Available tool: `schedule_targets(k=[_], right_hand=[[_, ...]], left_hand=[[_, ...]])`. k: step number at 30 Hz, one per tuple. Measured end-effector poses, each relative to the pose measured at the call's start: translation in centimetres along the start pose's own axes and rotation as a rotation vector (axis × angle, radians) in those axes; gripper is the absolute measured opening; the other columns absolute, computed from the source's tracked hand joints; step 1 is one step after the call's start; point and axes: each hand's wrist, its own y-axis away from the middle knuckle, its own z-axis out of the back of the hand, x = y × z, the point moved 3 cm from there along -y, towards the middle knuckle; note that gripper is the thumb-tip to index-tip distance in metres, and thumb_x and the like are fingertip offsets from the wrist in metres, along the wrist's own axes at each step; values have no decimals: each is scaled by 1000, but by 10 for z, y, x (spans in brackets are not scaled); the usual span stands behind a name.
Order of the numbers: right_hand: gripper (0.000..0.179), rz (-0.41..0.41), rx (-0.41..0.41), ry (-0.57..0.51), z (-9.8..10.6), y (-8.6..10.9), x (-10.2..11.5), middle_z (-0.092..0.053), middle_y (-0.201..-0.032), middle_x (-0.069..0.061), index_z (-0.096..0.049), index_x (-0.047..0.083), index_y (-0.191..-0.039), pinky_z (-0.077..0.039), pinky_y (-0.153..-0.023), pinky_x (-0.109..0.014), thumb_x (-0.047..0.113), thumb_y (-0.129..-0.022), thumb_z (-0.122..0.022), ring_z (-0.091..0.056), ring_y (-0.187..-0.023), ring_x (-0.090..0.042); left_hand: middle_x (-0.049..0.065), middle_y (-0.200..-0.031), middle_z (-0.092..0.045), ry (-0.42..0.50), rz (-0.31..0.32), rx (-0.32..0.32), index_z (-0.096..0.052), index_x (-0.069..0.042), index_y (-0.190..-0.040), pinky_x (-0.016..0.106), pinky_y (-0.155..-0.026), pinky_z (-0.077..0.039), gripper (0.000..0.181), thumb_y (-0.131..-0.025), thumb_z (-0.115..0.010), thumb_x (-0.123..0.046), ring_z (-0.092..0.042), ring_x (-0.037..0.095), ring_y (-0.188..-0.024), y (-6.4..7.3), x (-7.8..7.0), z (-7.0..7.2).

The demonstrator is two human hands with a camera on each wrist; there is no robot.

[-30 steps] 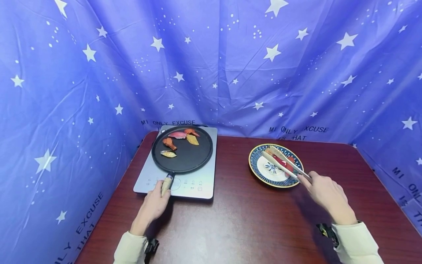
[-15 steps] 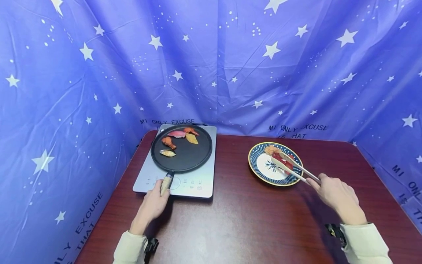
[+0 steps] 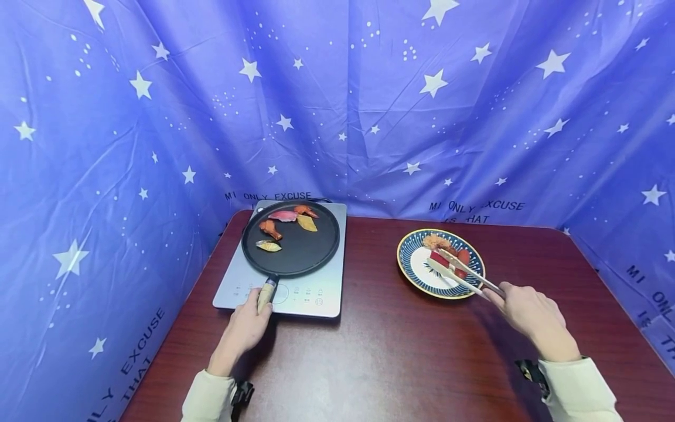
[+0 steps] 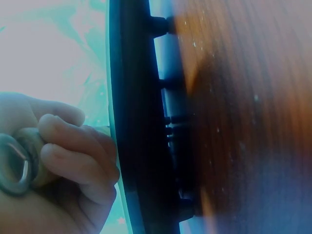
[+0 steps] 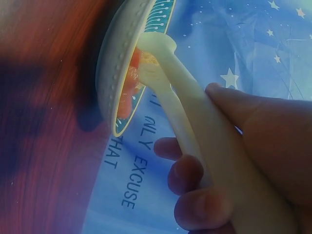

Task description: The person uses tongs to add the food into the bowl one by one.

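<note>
My left hand (image 3: pixel 248 322) grips the pale handle (image 3: pixel 267 293) of a black flat frying pan (image 3: pixel 297 252); the left wrist view shows the fingers curled round it. In the pan lie a drumstick (image 3: pixel 270 230), a pink slice (image 3: pixel 283 216), a reddish-brown piece (image 3: pixel 306 210) and yellowish pieces (image 3: pixel 307 223). My right hand (image 3: pixel 529 316) holds pale tongs (image 5: pixel 214 136), their tips low over a patterned plate (image 3: pixel 408 272). A dark red piece (image 3: pixel 439 258) shows between the tips, partly hidden. Beside it are a rounded red piece (image 3: pixel 464 258) and a golden breaded piece (image 3: pixel 436 241).
Under the pan is a silver induction cooker (image 3: pixel 332 293) with touch controls along its front. Both cooker and plate stand on a reddish-brown wooden table (image 3: pixel 369 346). Blue curtains (image 3: pixel 337 117) with white stars hang behind and at the sides.
The tongs have drawn back from the breaded piece toward the plate's right, then shifted left onto the dark red piece, which has turned slightly. The left hand and pan stay put.
</note>
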Motion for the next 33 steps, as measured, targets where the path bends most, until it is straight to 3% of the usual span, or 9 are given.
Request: schedule_targets(k=[7, 15, 21, 33], right_hand=[[50, 2, -3, -10, 2, -3, 3, -58, -70, -23, -57, 5, -80, -38, -46, -51, 50, -95, -45, -55, -57, -39], [55, 6, 76, -32, -4, -6, 6, -60, -72, -17, -62, 7, -81, -39, -49, -50, 57, -93, -43, -58, -62, -36], [54, 40, 63, -12, -5, -5, 7, -52, -62, -6, -58, 10, -74, -37, -45, -46, 60, -90, -47, -54, -55, -28], [46, 72, 20, 22, -4, -4, 8, -52, -60, -8, -54, 10, -68, -37, -45, -48, 49, -91, -54, -52, -51, -30]], left_hand=[[8, -68, -52, 0, -15, -8, -46, -9, -129, 35, -52, -39, 41, -91, -52, -24, -50, 22, -59, -1, 1, 0], [7, -67, -51, 6, -13, -3, -46, -9, -128, 35, -50, -38, 40, -91, -51, -24, -49, 21, -57, -1, 1, 0], [7, -67, -51, 6, -15, -4, -46, -9, -128, 35, -51, -38, 40, -91, -51, -23, -49, 21, -57, -1, 1, 0], [7, -67, -52, 1, -16, -4, -46, -8, -128, 35, -51, -38, 41, -91, -51, -24, -49, 22, -58, -1, 2, -1]])
